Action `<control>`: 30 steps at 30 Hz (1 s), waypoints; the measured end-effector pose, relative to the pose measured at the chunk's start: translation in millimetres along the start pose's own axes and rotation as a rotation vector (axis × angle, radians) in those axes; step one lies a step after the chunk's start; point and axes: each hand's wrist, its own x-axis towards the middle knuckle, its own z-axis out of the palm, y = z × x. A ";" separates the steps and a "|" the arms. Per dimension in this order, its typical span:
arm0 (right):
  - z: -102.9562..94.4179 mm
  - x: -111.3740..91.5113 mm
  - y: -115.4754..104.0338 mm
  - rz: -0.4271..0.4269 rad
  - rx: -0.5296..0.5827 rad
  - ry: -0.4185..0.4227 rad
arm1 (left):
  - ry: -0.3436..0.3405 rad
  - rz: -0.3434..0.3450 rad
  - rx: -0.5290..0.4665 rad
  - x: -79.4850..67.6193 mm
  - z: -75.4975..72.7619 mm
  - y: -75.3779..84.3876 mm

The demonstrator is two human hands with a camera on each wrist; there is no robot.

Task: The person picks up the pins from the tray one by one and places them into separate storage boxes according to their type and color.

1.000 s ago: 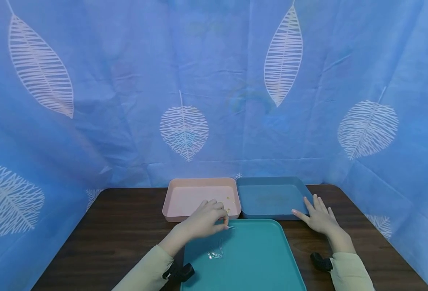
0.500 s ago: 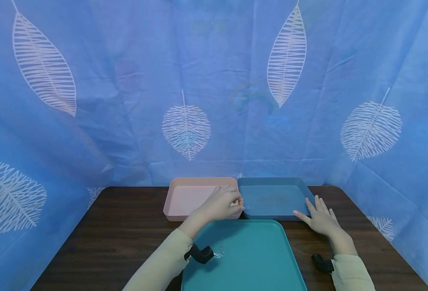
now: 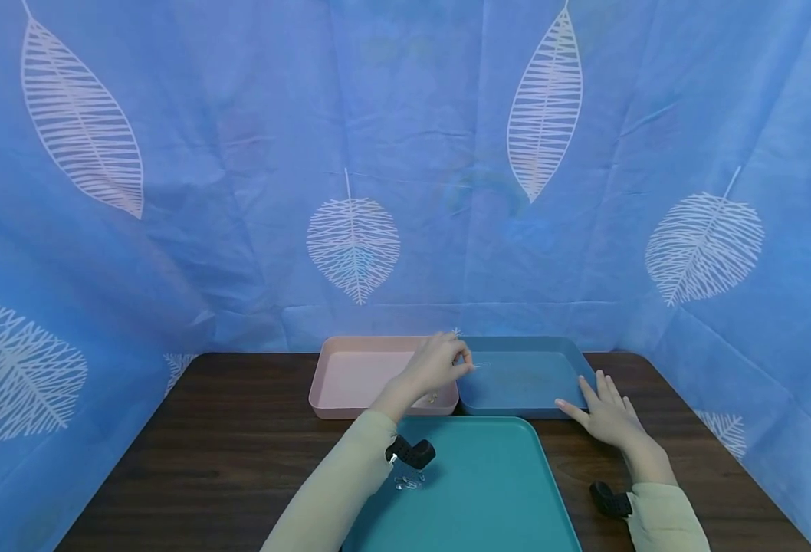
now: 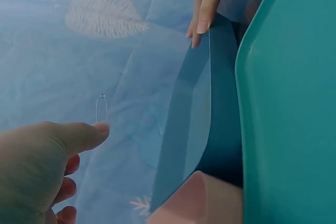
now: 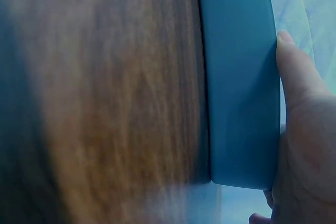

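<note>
Surroundings — curtain and table.
Curtain blue, creased, printed with white leaves; table dark brown, wood-grained — rear corners rounded.

Both sleeves were long and pale green, and each carried a chunky black wrist camera near its end.

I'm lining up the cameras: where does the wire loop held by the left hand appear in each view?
Head: wire loop, lower right of centre, seen against the blue tray.
Left wrist: wire loop, left of centre, at mid-height.
Right wrist: not in it.
Shared landmark: blue tray, in all three.
</note>
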 end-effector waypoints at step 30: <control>0.2 -2.2 -2.3 -0.001 0.018 0.009 | 0.034 -0.314 0.001 35.7 63.4 17.0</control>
